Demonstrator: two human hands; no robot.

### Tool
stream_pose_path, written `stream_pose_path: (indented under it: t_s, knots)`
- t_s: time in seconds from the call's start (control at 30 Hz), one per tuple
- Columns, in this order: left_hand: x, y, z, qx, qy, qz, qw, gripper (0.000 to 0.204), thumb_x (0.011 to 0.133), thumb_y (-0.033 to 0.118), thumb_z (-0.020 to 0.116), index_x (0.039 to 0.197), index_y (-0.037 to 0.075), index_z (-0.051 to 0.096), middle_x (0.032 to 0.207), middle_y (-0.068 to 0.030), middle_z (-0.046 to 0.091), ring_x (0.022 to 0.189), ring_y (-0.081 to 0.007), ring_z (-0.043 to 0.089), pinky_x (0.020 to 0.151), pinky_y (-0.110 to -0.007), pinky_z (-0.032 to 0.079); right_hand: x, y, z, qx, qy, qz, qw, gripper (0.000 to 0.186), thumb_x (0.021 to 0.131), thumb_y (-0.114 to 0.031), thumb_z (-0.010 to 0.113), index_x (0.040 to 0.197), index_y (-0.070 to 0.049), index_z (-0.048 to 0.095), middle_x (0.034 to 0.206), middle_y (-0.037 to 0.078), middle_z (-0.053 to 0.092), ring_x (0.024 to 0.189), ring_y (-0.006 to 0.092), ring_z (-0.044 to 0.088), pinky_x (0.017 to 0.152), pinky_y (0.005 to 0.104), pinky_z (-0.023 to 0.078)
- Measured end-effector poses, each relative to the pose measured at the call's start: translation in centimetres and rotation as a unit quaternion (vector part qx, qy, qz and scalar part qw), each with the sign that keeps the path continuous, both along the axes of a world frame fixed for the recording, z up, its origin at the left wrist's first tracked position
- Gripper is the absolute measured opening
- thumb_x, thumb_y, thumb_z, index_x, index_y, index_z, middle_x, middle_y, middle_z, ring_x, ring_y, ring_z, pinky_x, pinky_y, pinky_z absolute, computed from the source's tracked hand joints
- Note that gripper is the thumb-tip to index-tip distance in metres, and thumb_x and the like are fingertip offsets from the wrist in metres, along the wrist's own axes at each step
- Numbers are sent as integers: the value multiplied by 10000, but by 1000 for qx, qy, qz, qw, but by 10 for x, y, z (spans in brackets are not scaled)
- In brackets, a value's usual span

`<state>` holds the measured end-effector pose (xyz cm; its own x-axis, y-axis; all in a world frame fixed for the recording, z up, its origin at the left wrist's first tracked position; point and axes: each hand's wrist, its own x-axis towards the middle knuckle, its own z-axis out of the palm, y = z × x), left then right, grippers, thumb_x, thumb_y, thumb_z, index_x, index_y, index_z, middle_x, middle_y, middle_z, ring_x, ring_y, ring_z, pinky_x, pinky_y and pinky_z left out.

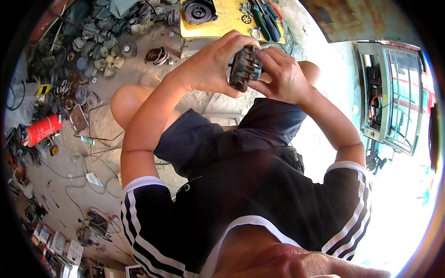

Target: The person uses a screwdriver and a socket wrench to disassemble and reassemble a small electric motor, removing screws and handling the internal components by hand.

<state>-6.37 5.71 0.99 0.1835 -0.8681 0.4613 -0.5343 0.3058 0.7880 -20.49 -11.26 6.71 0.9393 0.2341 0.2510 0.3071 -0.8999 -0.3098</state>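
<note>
A dark, grimy, ridged metal part (243,69) with a greenish patch on its right side is held above my lap, between both hands. My left hand (215,65) grips its left side, thumb below and fingers curled over the top. My right hand (282,76) has its fingers closed on the right side of the same part. Just beyond them, a yellow board (199,32) bears a black round-centred housing (199,10), green-handled pliers (263,25), a small black wheel (246,19) and a metal ring (255,32).
Piles of used fan parts (106,58) and scrap cover the floor at the left, near a red cylinder (41,129) and loose cables. More boxes (74,252) lie at lower left. At the right stand a rusty panel (352,18) and an open pale cabinet (373,106).
</note>
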Motion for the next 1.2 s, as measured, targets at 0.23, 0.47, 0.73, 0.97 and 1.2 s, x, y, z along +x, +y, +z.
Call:
stream_pose_path:
  t_s: [0.23, 0.47, 0.73, 0.97, 1.2]
  knots:
    - [-4, -4, -8, -8, -19, 2, 1000, 921, 559, 252, 918, 1332, 150, 428, 1252, -112, 482, 1154, -320, 539, 992, -392, 460, -8, -8, -5, 260, 215, -83, 938, 483, 862, -326, 748, 1173, 9, 592, 897, 73, 623, 805, 196, 637, 684, 314, 518]
    - [-23, 1, 27, -41, -84, -45, 995, 952, 494, 191, 921, 1317, 218, 441, 1327, -71, 470, 1263, -317, 490, 1162, -571, 275, -13, -18, 2, 510, 539, -88, 665, 242, 955, -298, 559, 980, -63, 610, 722, -33, 511, 635, 46, 448, 546, 215, 349]
    - [-33, 14, 79, -40, -220, -48, 974, 759, 645, 416, 819, 1262, 119, 490, 1235, -99, 560, 1194, -338, 571, 1136, -595, 281, -10, -8, 31, 520, 552, -6, 651, 103, 860, -154, 616, 889, -56, 601, 721, -40, 503, 617, 41, 443, 518, 206, 332]
    - [-52, 28, 105, -86, -238, 12, 968, 513, 714, 230, 771, 1151, 137, 518, 1058, -96, 564, 1068, -323, 609, 1057, -553, 409, -22, 11, 46, 504, 467, 101, 720, 180, 899, -209, 650, 920, -31, 663, 771, -4, 630, 753, 68, 578, 654, 236, 456]
    - [-63, 37, 113, -115, -290, 62, 948, 357, 823, 107, 702, 1081, 135, 457, 1034, -90, 586, 1028, -327, 669, 1038, -546, 441, -33, 20, 74, 479, 409, 77, 773, 249, 835, -223, 722, 914, 1, 646, 755, 39, 657, 715, 99, 603, 661, 283, 490]
